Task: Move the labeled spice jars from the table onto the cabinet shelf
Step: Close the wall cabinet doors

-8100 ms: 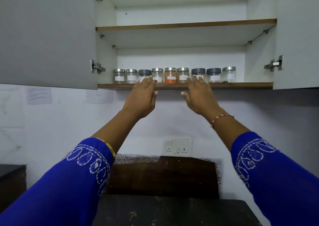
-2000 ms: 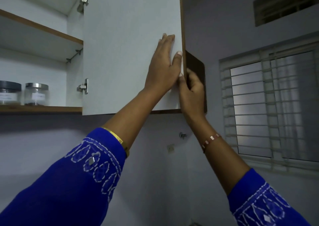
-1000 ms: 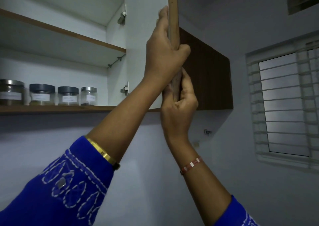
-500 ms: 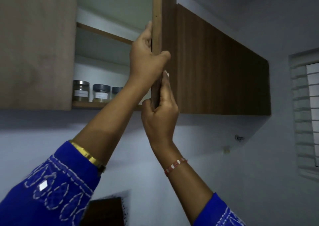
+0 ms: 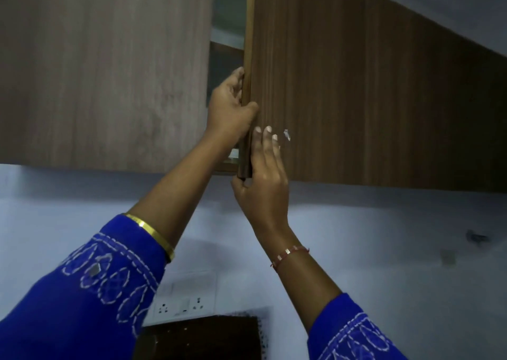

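Observation:
The wall cabinet stands nearly shut. Its right door (image 5: 343, 85) is brown wood grain, and a narrow gap (image 5: 226, 30) stays between it and the left door (image 5: 104, 71). My left hand (image 5: 233, 107) grips the free edge of the right door, fingers behind it and thumb on the front. My right hand (image 5: 263, 170) holds the same door at its lower corner, fingers flat on the front face. The spice jars are hidden behind the doors; only a sliver of the shelf (image 5: 227, 164) shows in the gap.
A white wall runs below the cabinet, with a switch and socket plate (image 5: 182, 304). A dark wooden board (image 5: 200, 337) leans against the wall at the bottom. Both sleeves are blue with white embroidery.
The right door has swung further toward the left door, narrowing the gap, and the jars seen half a second ago are now hidden. Both hands stayed on the door's edge.

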Demonstrator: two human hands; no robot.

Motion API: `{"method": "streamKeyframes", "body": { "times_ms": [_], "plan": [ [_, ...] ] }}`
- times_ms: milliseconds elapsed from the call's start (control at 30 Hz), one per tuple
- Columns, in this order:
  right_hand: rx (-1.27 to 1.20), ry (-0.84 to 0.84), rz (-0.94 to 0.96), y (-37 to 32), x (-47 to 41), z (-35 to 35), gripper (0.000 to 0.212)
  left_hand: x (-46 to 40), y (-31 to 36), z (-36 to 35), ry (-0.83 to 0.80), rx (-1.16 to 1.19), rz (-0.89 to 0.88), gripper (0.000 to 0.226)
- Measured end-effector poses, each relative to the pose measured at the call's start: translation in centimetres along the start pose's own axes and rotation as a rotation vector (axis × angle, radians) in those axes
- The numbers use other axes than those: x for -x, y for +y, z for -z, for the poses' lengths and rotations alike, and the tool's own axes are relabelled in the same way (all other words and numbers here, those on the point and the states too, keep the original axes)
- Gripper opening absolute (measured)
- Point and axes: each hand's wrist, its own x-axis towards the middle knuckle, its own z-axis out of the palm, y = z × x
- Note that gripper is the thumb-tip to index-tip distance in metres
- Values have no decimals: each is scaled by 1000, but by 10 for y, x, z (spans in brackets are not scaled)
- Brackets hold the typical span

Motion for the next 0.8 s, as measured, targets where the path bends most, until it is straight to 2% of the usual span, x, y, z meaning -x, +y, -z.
{"method": "streamKeyframes", "body": {
  "times_ms": [133, 233, 367, 533, 667, 800],
  "plan": [
    [84, -99, 110, 9, 3, -26, 86, -10, -20, 20, -10, -109, 44, 63],
    [113, -130, 199, 20, 4, -45, 78, -15, -31, 29, -14, -222, 51, 61],
    [139, -170, 294, 33, 0, -65, 75, -12, -56, 43, -29, -574, -108, 56],
    [137, -194, 375, 49, -1, -87, 67, -14, -105, 66, -56, -957, -74, 68],
    [124, -167, 376, 57, 5, -107, 54, -6, -134, 77, -46, -999, -101, 73],
    [140, -136, 378, 59, 9, -121, 51, -7, -153, 77, -24, -1071, -150, 70]
  ]
}}
